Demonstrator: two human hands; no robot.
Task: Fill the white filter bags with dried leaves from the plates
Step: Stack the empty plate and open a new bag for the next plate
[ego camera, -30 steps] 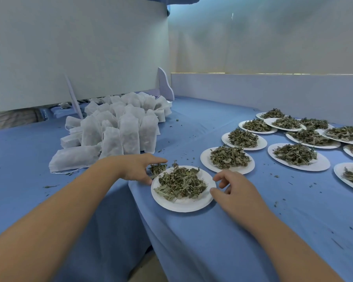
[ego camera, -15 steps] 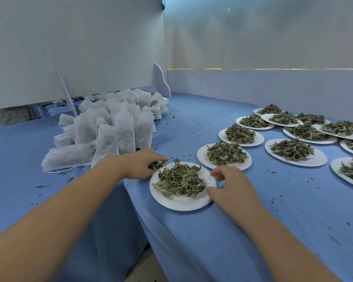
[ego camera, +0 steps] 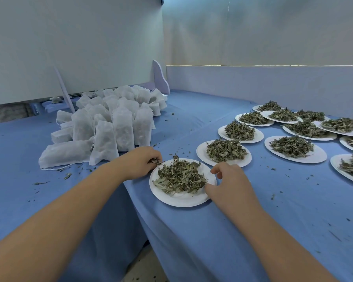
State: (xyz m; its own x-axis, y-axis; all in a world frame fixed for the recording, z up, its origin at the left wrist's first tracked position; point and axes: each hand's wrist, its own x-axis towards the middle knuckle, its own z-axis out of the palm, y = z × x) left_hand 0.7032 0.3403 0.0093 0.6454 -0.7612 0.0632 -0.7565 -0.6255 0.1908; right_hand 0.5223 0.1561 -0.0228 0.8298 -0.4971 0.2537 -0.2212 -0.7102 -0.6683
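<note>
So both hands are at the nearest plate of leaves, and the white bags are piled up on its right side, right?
Not quite. In the head view the white bags are piled left of the nearest plate, not right. Both hands are at that plate: the left hand at its left rim, pinching a few dried leaves, the right hand at its right rim.

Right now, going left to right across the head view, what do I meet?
Heap of white filter bags, left hand, nearest round white paper plate of dried leaves, right hand, cut-off white leaf plate at right edge.
</note>
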